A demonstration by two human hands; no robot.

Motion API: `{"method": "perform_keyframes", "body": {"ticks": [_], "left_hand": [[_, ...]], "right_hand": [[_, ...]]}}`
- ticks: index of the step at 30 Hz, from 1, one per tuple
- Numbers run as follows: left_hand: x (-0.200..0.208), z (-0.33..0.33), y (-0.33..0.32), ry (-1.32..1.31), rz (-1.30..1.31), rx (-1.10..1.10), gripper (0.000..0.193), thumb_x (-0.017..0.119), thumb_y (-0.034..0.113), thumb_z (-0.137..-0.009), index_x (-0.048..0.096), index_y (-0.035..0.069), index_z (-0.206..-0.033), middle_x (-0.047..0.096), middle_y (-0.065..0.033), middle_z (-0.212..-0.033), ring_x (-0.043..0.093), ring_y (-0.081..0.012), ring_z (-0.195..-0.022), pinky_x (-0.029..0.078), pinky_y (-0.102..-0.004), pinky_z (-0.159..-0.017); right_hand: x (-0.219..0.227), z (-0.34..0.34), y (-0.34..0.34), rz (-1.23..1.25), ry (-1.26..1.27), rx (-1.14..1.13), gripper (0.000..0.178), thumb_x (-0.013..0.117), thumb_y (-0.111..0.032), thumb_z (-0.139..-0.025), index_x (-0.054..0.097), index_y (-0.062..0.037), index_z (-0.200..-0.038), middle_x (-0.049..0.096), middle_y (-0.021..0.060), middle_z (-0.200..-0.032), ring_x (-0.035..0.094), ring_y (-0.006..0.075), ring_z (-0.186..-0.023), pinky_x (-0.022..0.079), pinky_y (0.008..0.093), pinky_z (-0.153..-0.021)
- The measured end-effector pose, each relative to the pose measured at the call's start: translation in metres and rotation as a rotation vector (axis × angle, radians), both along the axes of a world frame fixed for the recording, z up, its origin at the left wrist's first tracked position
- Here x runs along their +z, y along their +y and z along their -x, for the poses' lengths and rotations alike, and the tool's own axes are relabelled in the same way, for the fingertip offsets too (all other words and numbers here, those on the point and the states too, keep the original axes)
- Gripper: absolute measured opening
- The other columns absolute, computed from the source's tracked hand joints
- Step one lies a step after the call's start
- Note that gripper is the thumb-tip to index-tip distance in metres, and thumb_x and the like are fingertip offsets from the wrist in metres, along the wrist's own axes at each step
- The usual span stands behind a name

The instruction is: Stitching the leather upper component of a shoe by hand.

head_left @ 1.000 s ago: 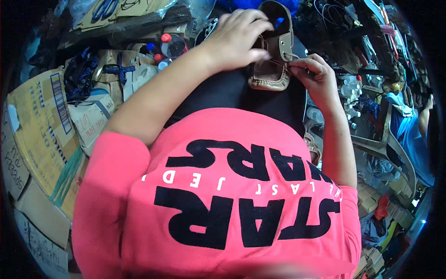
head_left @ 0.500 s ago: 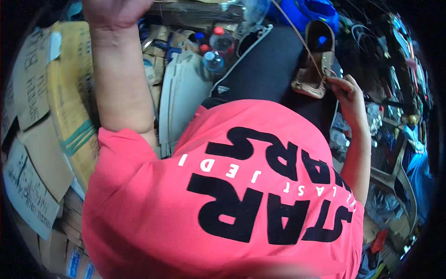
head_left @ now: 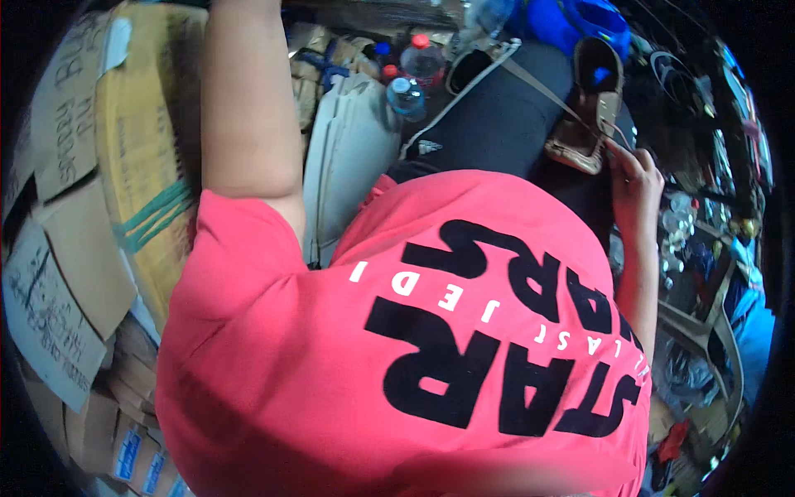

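Observation:
A brown shoe (head_left: 609, 106) with an open toe end lies across my dark-trousered leg (head_left: 489, 124). At the shoe's right edge, my right hand (head_left: 636, 178) has its fingers pinched together on a thin brown cord. That cord (head_left: 542, 87) runs from the shoe up and to the left, blurred along its length, and makes a small loop near my fingertips. My left forearm (head_left: 248, 99) reaches straight up past the top of the picture, so the left hand is out of sight.
Left of me lean cardboard pieces (head_left: 87, 257) and a yellow wrapped package (head_left: 145, 124) with green straps. A pale grey plastic panel (head_left: 352, 141) stands beside my leg, near several bottles (head_left: 406, 98). Beyond the shoe is a blue bag-like thing (head_left: 542, 23). Clutter fills the right side.
My left arm has reached farther up, taking its hand out of view. The cord's upper part has shifted and blurred. The whole scene sits slightly farther right; my right hand stays by the shoe.

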State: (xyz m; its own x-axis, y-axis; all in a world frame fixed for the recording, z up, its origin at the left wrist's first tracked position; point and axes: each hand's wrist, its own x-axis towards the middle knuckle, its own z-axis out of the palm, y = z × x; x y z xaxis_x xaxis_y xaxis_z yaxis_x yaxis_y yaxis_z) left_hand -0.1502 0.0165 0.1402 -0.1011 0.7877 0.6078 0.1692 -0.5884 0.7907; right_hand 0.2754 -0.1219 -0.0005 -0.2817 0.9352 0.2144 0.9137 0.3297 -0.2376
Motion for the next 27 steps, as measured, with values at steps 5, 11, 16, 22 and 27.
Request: {"method": "perform_keyframes", "body": {"ticks": [5, 11, 16, 22, 27], "left_hand": [[-0.096, -0.119, -0.05, 0.332, 0.438, -0.209, 0.009, 0.061, 0.012, -0.085, 0.065, 0.004, -0.086, 0.06, -0.0036, -0.074, 0.058, -0.0142, -0.075, 0.047, -0.0306, -0.072], [-0.153, -0.172, -0.081, 0.871, -0.092, -0.288, 0.008, 0.07, 0.014, -0.072, 0.069, 0.015, -0.08, 0.057, -0.0013, -0.072, 0.057, -0.0206, -0.074, 0.042, -0.0328, -0.07], [-0.159, -0.191, -0.078, 0.919, -0.196, -0.178, 0.009, 0.07, 0.014, -0.073, 0.07, 0.017, -0.081, 0.054, 0.0007, -0.072, 0.055, -0.0185, -0.076, 0.039, -0.0329, -0.07], [-0.16, -0.199, -0.067, 0.785, -0.112, -0.306, 0.015, 0.068, 0.014, -0.075, 0.072, 0.022, -0.087, 0.052, 0.0014, -0.076, 0.052, -0.0184, -0.08, 0.035, -0.0335, -0.073], [-0.166, -0.202, -0.065, 0.828, -0.054, -0.306, 0.014, 0.069, 0.015, -0.075, 0.072, 0.021, -0.086, 0.052, 0.001, -0.078, 0.051, -0.019, -0.083, 0.035, -0.0345, -0.074]], "right_hand": [[-0.003, 0.011, -0.012, -0.051, -0.027, -0.053, 0.031, 0.06, -0.008, -0.081, 0.067, -0.0205, -0.108, 0.059, 0.0026, -0.086, 0.058, 0.0204, -0.087, 0.037, 0.0387, -0.083], [-0.004, -0.001, -0.005, 0.079, 0.171, -0.054, 0.027, 0.064, -0.009, -0.08, 0.069, -0.0178, -0.106, 0.059, 0.0042, -0.087, 0.058, 0.0187, -0.085, 0.039, 0.0362, -0.081], [-0.003, -0.024, 0.016, 0.478, 0.605, 0.022, 0.028, 0.062, 0.0, -0.082, 0.069, -0.0128, -0.106, 0.058, 0.0055, -0.088, 0.056, 0.0167, -0.082, 0.043, 0.0225, -0.075], [-0.001, -0.034, 0.042, 0.499, 0.55, 0.165, 0.025, 0.058, 0.002, -0.084, 0.07, -0.0117, -0.1, 0.055, 0.0033, -0.086, 0.052, 0.014, -0.088, 0.045, 0.0252, -0.079], [-0.003, -0.035, 0.047, 0.603, 0.577, 0.156, 0.024, 0.054, 0.006, -0.086, 0.069, -0.0058, -0.101, 0.046, -0.001, -0.084, 0.047, 0.0104, -0.084, 0.039, 0.0196, -0.08]]}}
